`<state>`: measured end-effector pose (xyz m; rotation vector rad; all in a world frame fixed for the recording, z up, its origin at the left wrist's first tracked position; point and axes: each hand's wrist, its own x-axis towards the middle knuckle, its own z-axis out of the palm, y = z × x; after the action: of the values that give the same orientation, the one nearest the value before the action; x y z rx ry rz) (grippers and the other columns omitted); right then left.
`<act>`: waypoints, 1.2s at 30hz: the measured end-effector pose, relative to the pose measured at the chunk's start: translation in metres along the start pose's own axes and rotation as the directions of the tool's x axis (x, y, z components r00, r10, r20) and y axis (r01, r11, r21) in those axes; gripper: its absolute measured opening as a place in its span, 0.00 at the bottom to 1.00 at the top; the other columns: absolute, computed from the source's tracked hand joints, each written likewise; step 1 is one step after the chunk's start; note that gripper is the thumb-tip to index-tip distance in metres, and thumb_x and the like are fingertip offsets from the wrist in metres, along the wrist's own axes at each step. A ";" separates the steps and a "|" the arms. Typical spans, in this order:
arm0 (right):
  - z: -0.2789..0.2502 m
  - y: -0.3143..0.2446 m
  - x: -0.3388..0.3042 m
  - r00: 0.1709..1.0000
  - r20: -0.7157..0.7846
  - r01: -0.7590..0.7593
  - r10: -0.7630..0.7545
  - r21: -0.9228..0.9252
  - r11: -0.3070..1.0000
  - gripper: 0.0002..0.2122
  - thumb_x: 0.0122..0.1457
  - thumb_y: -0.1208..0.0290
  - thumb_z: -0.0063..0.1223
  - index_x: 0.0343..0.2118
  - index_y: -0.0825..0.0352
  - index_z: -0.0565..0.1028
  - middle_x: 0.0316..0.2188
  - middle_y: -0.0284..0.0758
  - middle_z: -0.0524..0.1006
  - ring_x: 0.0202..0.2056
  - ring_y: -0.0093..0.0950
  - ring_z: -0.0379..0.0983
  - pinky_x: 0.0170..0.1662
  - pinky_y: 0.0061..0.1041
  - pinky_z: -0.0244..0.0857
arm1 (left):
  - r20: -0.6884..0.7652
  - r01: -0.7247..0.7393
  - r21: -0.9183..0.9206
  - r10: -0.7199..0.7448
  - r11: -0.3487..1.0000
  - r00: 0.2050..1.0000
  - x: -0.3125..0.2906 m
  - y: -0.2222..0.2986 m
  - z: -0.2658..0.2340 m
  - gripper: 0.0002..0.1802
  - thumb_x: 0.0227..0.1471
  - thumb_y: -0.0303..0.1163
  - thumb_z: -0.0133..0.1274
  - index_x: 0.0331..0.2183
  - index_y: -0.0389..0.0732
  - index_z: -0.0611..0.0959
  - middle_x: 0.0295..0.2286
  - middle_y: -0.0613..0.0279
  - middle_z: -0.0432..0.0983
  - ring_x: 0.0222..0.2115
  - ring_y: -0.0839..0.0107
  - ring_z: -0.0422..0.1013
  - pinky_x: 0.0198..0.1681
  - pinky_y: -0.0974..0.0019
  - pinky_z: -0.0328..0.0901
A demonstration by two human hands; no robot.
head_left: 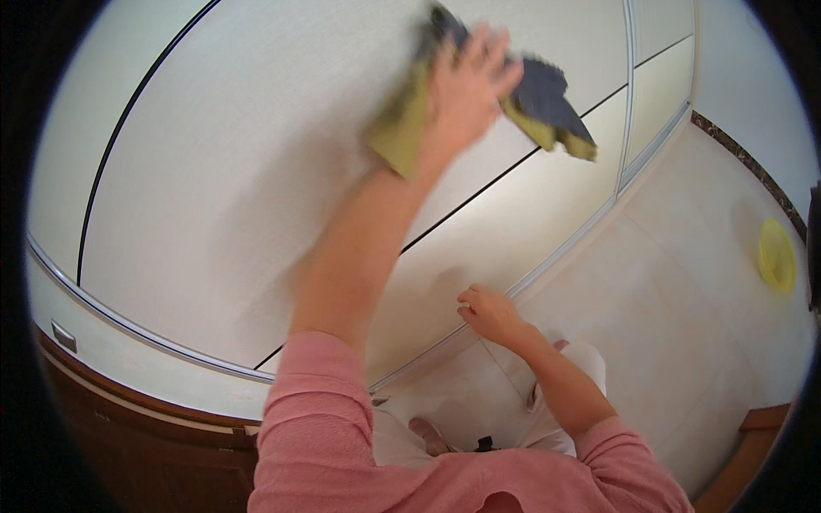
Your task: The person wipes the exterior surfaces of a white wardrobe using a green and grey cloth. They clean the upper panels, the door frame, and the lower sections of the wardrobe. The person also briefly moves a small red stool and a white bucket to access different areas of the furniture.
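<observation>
High on the pale sliding-door panel, my left hand holds a cloth flat against the surface, its fingers spread and a little blurred. The cloth is dark grey on one side and yellow-green on the other. It sticks out on both sides of the hand, with one corner folded down. Lower down, my right hand hangs in front of the door's bottom part. Its fingers are loosely bent and slightly apart, with nothing visible in them.
Black strips divide the door panels, and a silver frame edges them. A yellow basin is on the tiled floor by the right wall. Dark brown wooden furniture stands at lower left. My legs and shoes are close to the door.
</observation>
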<state>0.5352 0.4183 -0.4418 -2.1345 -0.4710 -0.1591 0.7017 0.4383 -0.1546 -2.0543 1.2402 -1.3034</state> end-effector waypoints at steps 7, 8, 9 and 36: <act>-0.025 0.011 -0.006 1.000 -0.001 0.020 -0.021 -0.160 0.987 0.07 0.55 0.70 0.57 0.32 0.68 0.77 0.35 0.42 0.77 0.36 0.45 0.76 0.39 0.42 0.71 | 0.294 0.033 -0.268 0.049 0.963 0.954 -0.142 0.041 -0.029 0.28 0.53 0.24 0.46 0.57 0.47 0.75 0.63 0.55 0.59 0.63 0.52 0.56 0.66 0.49 0.50; -0.029 0.016 -0.006 1.000 -0.012 0.019 -0.021 -0.175 0.984 0.07 0.55 0.69 0.57 0.32 0.68 0.76 0.35 0.42 0.76 0.36 0.44 0.76 0.39 0.42 0.71 | 0.307 0.128 -0.308 -0.029 0.943 0.951 -0.157 0.030 -0.040 0.29 0.52 0.22 0.46 0.57 0.47 0.75 0.63 0.54 0.57 0.64 0.50 0.54 0.67 0.48 0.46; -0.027 0.015 -0.008 0.999 -0.006 0.034 -0.036 -0.169 0.985 0.07 0.54 0.69 0.58 0.31 0.68 0.76 0.35 0.42 0.76 0.36 0.44 0.76 0.38 0.42 0.71 | 0.349 0.233 -0.327 -0.112 0.916 0.930 -0.177 0.015 -0.058 0.29 0.52 0.20 0.46 0.57 0.47 0.75 0.64 0.52 0.56 0.64 0.47 0.52 0.68 0.47 0.42; -0.032 0.013 -0.015 0.977 0.133 -0.173 0.170 0.953 0.249 0.24 0.65 0.60 0.52 0.61 0.61 0.66 0.54 0.34 0.72 0.52 0.29 0.71 0.55 0.30 0.66 | 0.964 0.384 -0.263 -0.231 -0.885 0.128 -0.198 0.142 -0.116 0.17 0.59 0.39 0.52 0.45 0.39 0.76 0.45 0.63 0.75 0.45 0.70 0.70 0.47 0.64 0.63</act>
<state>0.5283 0.3813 -0.4380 -0.8915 -0.2010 0.2385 0.5014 0.5452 -0.3003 1.3818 0.1267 -0.2466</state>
